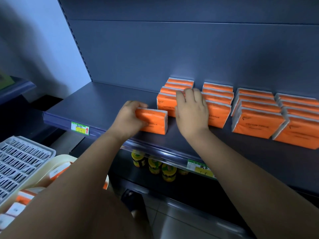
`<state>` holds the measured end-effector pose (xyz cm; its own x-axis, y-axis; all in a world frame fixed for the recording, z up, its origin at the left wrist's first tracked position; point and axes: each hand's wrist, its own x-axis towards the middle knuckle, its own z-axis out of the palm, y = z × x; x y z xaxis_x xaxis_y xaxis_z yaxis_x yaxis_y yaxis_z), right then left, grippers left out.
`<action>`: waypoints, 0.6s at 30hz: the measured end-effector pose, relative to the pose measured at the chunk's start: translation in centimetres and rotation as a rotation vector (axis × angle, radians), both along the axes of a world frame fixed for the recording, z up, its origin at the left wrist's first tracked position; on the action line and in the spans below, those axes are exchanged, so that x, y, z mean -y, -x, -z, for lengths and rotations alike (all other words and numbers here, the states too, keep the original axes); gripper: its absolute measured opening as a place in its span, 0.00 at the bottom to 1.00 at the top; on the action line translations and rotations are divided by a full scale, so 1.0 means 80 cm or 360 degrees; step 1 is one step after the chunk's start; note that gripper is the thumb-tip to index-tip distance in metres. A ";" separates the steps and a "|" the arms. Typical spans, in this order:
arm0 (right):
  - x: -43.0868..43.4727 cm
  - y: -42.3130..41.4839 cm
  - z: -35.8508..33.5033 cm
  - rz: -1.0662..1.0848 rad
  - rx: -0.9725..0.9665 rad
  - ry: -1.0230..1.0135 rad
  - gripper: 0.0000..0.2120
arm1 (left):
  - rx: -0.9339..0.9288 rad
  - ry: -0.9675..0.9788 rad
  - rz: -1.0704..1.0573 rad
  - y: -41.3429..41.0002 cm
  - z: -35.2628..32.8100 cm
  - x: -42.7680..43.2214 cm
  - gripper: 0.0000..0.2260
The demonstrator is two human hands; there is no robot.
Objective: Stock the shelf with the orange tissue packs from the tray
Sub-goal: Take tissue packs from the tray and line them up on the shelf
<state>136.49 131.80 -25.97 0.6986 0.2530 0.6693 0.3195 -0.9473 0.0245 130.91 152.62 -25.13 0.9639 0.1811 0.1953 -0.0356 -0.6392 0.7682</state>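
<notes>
- Tray (60, 158) of orange packs sits lower left, beside a white slotted basket (20, 163).
- Left hand (128, 118) clamps its fingers round one tissue pack (153, 122) standing at the shelf (96, 102) front.
- Right hand (191, 111), fingers spread flat, rests atop the stocked rows (255, 125) just right of it.
- Jars (155, 165) stand on the lower level.

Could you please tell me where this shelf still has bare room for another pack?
The shelf is bare from its left end to the held pack in the left hand. A front strip runs before the rows of orange packs. Crowded: those four rows to the right, with the right hand resting on them.
</notes>
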 end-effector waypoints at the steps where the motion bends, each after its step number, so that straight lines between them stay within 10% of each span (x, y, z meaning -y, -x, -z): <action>1: 0.002 0.012 0.006 -0.0047 0.0004 -0.0138 0.13 | -0.0039 0.0016 -0.0036 -0.002 0.000 0.002 0.25; 15: 0.015 0.040 0.038 -0.0226 -0.0715 -0.1121 0.14 | -0.0053 0.0447 -0.0128 -0.027 0.014 0.059 0.28; 18: 0.016 0.039 0.038 -0.0218 -0.0790 -0.1154 0.14 | -0.0093 0.0436 -0.0197 -0.033 0.014 0.059 0.14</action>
<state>133.35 130.53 -29.02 0.9455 -0.0127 0.3254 0.2456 -0.6284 -0.7381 133.54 147.91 -26.25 0.9393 0.3363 0.0682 0.0788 -0.4048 0.9110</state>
